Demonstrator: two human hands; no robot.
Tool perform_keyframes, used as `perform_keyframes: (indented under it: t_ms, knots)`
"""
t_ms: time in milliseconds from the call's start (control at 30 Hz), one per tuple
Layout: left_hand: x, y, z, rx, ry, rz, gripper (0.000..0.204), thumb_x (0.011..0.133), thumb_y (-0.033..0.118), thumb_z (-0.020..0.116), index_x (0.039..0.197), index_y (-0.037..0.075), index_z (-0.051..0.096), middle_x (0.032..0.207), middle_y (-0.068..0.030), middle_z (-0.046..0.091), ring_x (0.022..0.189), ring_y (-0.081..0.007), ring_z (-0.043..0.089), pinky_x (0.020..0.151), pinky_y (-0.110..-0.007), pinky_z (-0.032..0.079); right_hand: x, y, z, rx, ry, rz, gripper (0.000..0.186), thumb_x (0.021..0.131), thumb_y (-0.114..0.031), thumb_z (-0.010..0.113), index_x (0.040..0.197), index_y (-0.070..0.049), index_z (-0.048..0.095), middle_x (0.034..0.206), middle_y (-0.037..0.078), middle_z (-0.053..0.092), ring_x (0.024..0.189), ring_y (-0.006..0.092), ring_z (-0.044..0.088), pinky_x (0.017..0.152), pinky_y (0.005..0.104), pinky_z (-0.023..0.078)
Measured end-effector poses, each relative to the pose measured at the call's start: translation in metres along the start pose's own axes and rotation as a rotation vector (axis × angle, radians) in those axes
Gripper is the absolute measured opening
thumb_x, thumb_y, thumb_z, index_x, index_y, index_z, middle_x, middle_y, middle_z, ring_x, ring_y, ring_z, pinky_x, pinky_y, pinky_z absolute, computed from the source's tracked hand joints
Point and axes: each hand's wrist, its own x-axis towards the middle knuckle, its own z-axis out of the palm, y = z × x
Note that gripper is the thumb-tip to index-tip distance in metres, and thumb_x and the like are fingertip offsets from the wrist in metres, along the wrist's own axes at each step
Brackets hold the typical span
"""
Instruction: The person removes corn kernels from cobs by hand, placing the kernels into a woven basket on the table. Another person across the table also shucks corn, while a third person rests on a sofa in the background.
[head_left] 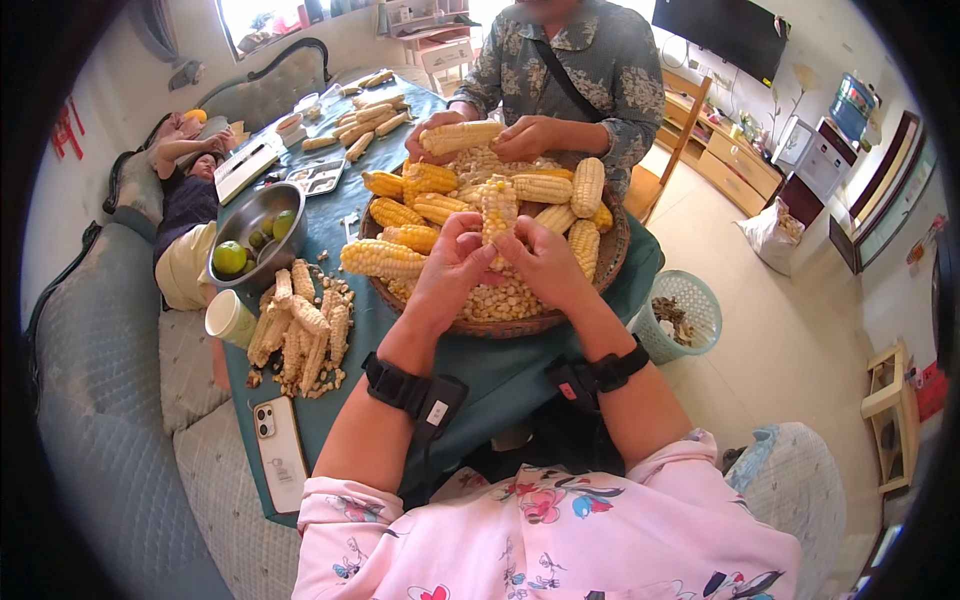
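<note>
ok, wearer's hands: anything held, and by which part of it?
Yes, one corn cob. The left hand and right hand both hold it at its near, lower end; the far end sticks up free.

Corn in bskt, cobs L, bin R

The left hand and right hand hide the lower end of a corn cob; piled ears and kernels cover a basket's floor. The upper edge crops a co-worker's head, the lower a pink shirt.
</note>
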Motion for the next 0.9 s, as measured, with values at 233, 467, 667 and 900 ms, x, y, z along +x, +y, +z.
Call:
perform_keyframes:
  t_ms: [233, 467, 667, 900]
  knots:
    - [0.0, 0.001, -0.006, -0.095, -0.007, -0.083, 0.025, 0.092, 0.016, 0.047, 0.114, 0.009, 0.04, 0.1, -0.0063, 0.054, 0.087, -0.0145, 0.057, 0.067, -0.027, 0.053, -0.001, 0.001, 0.001, 0.089, 0.02, -0.134, 0.033, 0.087, -0.032, 0.05, 0.089, 0.001, 0.054, 0.074, 0.019, 0.057, 0.069, 0.0328, 0.056, 0.063, 0.038, 0.043]
    - [0.001, 0.005, -0.001, -0.102, 0.096, -0.046, 0.034, 0.092, 0.017, 0.045, 0.122, 0.003, 0.038, 0.104, -0.007, 0.055, 0.09, -0.0154, 0.058, 0.07, -0.027, 0.053, -0.004, -0.01, -0.001, -0.137, -0.003, -0.088, 0.037, 0.086, -0.035, 0.05, 0.084, 0.001, 0.051, 0.072, 0.021, 0.056, 0.07, 0.0381, 0.056, 0.061, 0.0404, 0.043]
    - [0.001, 0.005, -0.004, -0.154, -0.015, -0.119, 0.033, 0.092, 0.017, 0.045, 0.122, 0.002, 0.042, 0.106, -0.0052, 0.055, 0.09, -0.0114, 0.057, 0.072, -0.024, 0.052, -0.004, -0.006, 0.004, -0.145, -0.015, -0.184, 0.037, 0.086, -0.035, 0.049, 0.083, 0.002, 0.05, 0.074, 0.024, 0.056, 0.073, 0.0422, 0.054, 0.062, 0.0418, 0.043]
    - [0.002, 0.005, -0.008, -0.214, 0.065, -0.077, 0.033, 0.093, 0.022, 0.043, 0.12, 0.003, 0.04, 0.108, -0.0067, 0.055, 0.094, -0.0137, 0.058, 0.075, -0.027, 0.052, -0.004, -0.012, 0.002, -0.017, 0.062, -0.117, 0.034, 0.087, -0.033, 0.049, 0.084, 0.0, 0.049, 0.073, 0.024, 0.055, 0.073, 0.0426, 0.053, 0.062, 0.0424, 0.042]
